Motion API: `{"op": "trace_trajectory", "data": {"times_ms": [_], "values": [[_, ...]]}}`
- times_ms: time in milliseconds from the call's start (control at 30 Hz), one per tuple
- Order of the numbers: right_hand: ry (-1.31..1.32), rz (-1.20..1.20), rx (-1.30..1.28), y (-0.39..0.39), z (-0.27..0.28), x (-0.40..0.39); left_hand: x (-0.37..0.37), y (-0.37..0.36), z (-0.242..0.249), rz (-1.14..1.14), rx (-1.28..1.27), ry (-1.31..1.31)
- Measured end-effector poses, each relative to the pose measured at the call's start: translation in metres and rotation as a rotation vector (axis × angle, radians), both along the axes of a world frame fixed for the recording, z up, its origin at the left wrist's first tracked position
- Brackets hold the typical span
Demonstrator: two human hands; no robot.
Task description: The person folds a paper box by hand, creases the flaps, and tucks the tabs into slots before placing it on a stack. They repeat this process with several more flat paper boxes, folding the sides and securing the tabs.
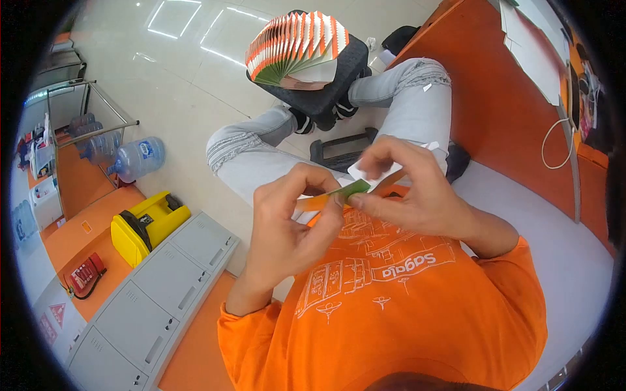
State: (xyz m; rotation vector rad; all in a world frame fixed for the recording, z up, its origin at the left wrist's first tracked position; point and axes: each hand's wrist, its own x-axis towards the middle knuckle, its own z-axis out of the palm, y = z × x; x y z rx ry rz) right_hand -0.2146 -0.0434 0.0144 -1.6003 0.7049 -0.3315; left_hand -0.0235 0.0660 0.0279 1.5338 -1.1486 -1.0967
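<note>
My left hand [297, 218] pinches a small folded strip of paper [352, 189], green at one end and orange toward the left. My right hand [417, 192] holds the strip's green end, its thumb pressed near the left fingertips and its index finger curled above. White paper pieces [357, 171] show beneath the right fingers, partly hidden by the hand. Both hands are over my lap, in front of an orange shirt [404, 313]. Beyond my knees, a pleated paper fan [300, 49] in orange, white and green rests on a dark stool [355, 62].
To the left are grey lockers [166, 293], a yellow bin [150, 225], a fire extinguisher [86, 270] and large water bottles [140, 158]. At right stands a reddish-orange panel [495, 111], with white sheets [535, 52] beyond it and a looped white cable [545, 146].
</note>
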Motion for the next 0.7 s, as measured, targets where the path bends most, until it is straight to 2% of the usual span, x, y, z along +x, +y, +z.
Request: {"op": "trace_trajectory", "data": {"times_ms": [67,100,167,233,633,700], "values": [[-0.134,-0.070,0.215,0.005,-0.003,0.006,-0.005,0.005,-0.002,0.018,-0.016,0.027],[-0.135,-0.069,0.220,0.004,-0.007,0.007,-0.006,0.007,-0.005,0.035,0.002,0.091],[-0.182,0.069,-0.091,0.004,-0.016,0.007,-0.008,0.011,-0.002,0.052,0.032,0.155],[-0.158,0.074,-0.048,0.008,-0.013,0.008,-0.010,0.010,0.010,0.096,0.177,0.304],[-0.154,-0.006,-0.098,0.024,-0.023,0.015,-0.014,0.019,-0.001,0.050,0.158,0.179],[-0.141,-0.008,-0.115,0.025,-0.023,0.015,-0.016,0.019,-0.003,0.055,0.144,0.286]]}}
